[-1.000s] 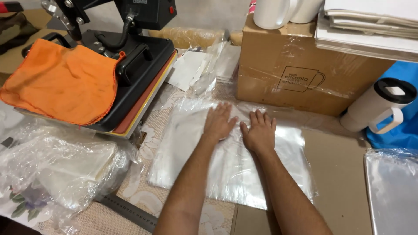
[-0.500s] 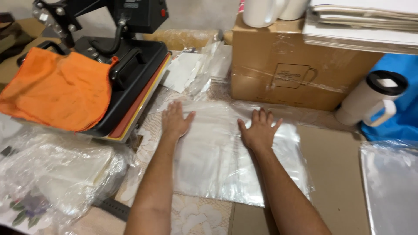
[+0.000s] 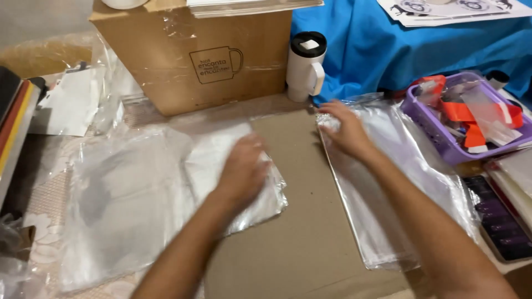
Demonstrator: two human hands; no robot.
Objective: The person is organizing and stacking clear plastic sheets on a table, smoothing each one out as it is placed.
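My left hand is blurred and lies palm down on the folded right part of a large clear plastic bag, which is spread over the table's left half. My right hand reaches to the right. Its fingers rest spread on the near left corner of a stack of clear plastic bags. Neither hand closes around anything that I can see. A strip of brown cardboard surface shows between the two hands.
A cardboard box stands at the back with a white lidded tumbler beside it. Behind these hangs a blue cloth. A purple basket of orange and clear pieces sits far right. The edge of a heat press shows at the left.
The view has swung to the right. My right hand left the spread bag and went to the stack of bags on the right. My left hand slid right across the spread bag.
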